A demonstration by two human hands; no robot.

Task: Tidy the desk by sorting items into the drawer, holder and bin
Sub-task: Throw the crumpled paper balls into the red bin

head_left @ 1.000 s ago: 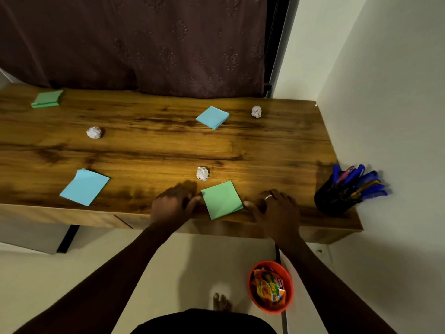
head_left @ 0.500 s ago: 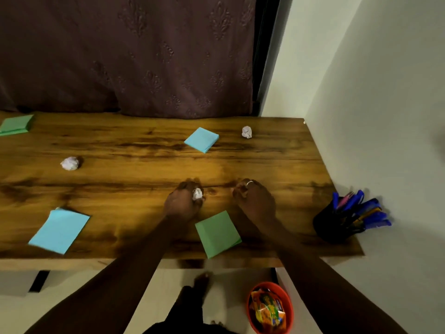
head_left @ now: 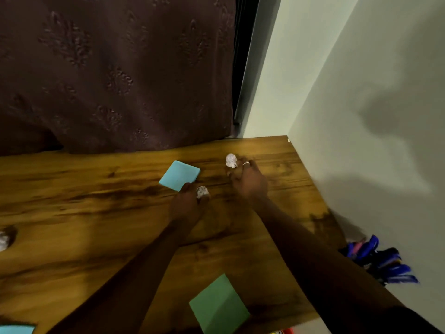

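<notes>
Gathering scrap for the bin, by the look of it: gripping one crumpled paper ball (head_left: 202, 191) in the left hand (head_left: 186, 206), with fingers curled round it and only its white top showing, just near and right of the blue sticky-note pad (head_left: 179, 175) on the counter (head_left: 96, 213). Reaching with the right hand (head_left: 248, 182) toward a second paper ball (head_left: 231, 160) lying far right, close to the wall corner, with bent fingertips right beside it; too blurred to tell whether closed on it yet. Probably meaning to carry both balls in one trip. Not yet touching the green sticky-note pad (head_left: 219, 304) at the near edge, a third paper ball (head_left: 3, 239) at the left edge, or the pen holder (head_left: 375, 261) by the wall at near right.
</notes>
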